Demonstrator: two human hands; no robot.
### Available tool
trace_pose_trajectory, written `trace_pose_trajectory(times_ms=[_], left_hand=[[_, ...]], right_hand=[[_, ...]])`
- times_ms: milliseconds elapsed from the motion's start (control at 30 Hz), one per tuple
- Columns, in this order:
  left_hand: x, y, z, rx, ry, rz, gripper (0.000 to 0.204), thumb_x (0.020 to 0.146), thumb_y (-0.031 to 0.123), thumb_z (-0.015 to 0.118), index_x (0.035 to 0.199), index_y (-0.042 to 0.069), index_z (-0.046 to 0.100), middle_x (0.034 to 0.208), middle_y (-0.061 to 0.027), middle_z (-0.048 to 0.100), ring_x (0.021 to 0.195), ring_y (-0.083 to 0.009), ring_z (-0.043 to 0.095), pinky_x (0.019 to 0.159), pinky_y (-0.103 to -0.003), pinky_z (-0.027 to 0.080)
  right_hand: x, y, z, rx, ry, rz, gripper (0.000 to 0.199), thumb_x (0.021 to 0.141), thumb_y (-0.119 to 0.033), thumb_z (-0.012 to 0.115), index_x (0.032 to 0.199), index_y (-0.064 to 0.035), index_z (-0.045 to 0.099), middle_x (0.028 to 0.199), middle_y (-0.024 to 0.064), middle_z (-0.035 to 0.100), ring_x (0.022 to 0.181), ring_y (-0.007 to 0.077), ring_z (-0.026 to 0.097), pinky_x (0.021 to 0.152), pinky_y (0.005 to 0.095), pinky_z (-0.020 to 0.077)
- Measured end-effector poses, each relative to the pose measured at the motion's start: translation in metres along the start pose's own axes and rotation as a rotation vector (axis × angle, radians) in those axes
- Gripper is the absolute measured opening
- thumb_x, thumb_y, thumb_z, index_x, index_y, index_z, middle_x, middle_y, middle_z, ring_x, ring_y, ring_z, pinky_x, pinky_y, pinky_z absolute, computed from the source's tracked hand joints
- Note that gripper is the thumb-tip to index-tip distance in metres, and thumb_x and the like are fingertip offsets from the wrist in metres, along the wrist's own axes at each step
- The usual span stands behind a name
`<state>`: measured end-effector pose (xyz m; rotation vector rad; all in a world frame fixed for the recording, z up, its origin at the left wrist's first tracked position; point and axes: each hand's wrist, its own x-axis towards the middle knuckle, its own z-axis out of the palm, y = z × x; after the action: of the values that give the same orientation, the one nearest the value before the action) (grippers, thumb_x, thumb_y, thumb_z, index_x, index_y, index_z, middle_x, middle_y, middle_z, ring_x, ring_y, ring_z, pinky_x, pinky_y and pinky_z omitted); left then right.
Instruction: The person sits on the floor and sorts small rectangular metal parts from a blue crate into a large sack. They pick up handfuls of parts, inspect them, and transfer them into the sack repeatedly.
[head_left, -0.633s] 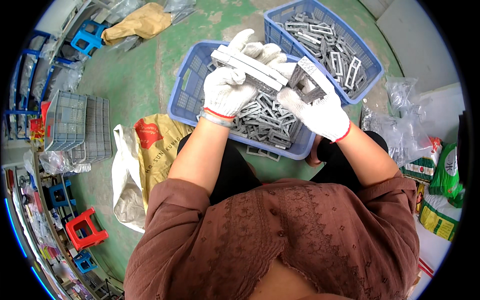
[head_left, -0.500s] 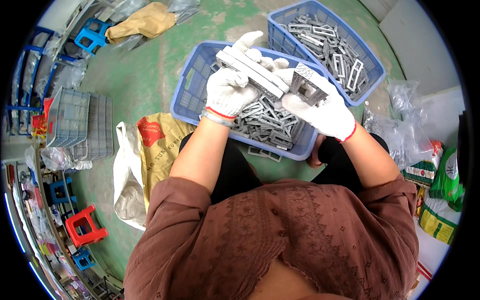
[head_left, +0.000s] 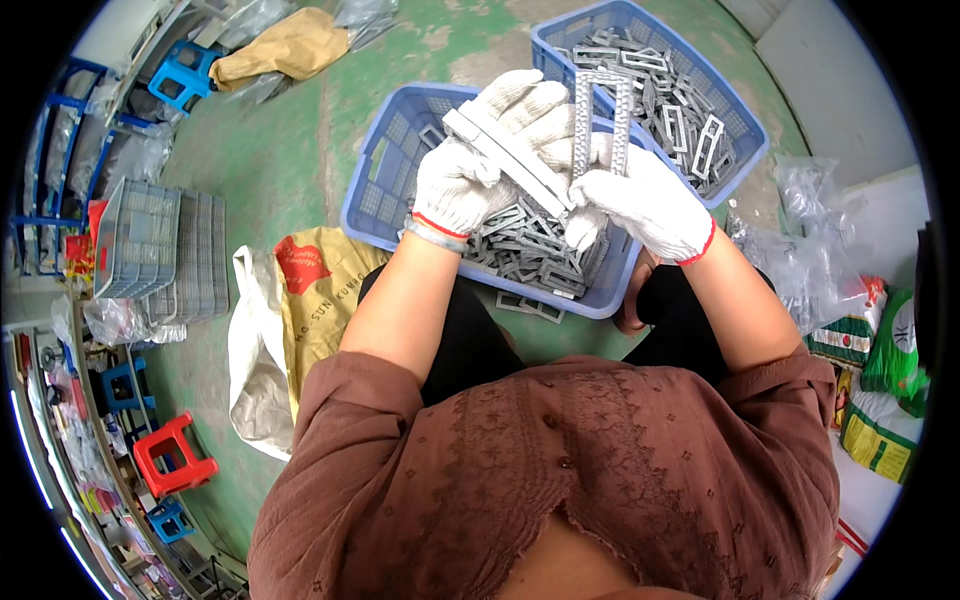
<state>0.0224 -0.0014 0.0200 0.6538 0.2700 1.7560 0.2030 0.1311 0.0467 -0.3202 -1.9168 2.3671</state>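
Seems we're mid-handling: left hand [head_left: 452, 190], grip clamped on a pale stack [head_left: 508, 160]; right hand [head_left: 655, 208], clamped on a grey frame [head_left: 621, 125]; both over the nearer blue basket [head_left: 385, 175]. Next move likely needs the stack steady.

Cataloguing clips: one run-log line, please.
left hand: holds pale stacked pieces; right hand: holds grey frame; beneath: blue basket, grey parts inside

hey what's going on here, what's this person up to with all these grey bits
Someone in white gloves is handling grey pieces above a blue basket. The left hand grips a stack of long pieces; the right hand holds at least one open grey frame upright beside it. Loose frames fill much of the basket, and a second basket beyond holds more.
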Motion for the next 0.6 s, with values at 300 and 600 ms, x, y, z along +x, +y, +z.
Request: trace_pose_trajectory(times_ms=[300, 600], left_hand=[[-0.004, -0.019, 0.01, 0.051, 0.138, -0.135, 0.102, 0.059, -0.001, 0.066, 0.153, 0.0, 0.026, 0.145, -0.0265, 0.045, 0.136, -0.04, 0.044, 0.115, -0.048, 0.037], [-0.002, -0.028, 0.003, -0.195, 0.05, -0.125, 0.089, 0.059, -0.007, 0.058, 0.145, 0.004, 0.038, 0.127, -0.0263, 0.054, 0.126, -0.0448, 0.051, 0.108, -0.055, 0.044]], right_hand=[[0.001, -0.04, 0.016, -0.771, -0.049, 0.282, 0.081, 0.081, -0.063, 0.068, 0.127, 0.0027, 0.056, 0.104, 0.0175, 0.067, 0.088, 0.0258, 0.068, 0.078, 0.0349, 0.0552], [-0.005, -0.05, 0.009, -1.037, -0.216, 0.169, 0.086, 0.077, -0.072, 0.065, 0.133, -0.0063, 0.058, 0.118, 0.0221, 0.065, 0.108, 0.036, 0.064, 0.09, 0.0394, 0.0497]])
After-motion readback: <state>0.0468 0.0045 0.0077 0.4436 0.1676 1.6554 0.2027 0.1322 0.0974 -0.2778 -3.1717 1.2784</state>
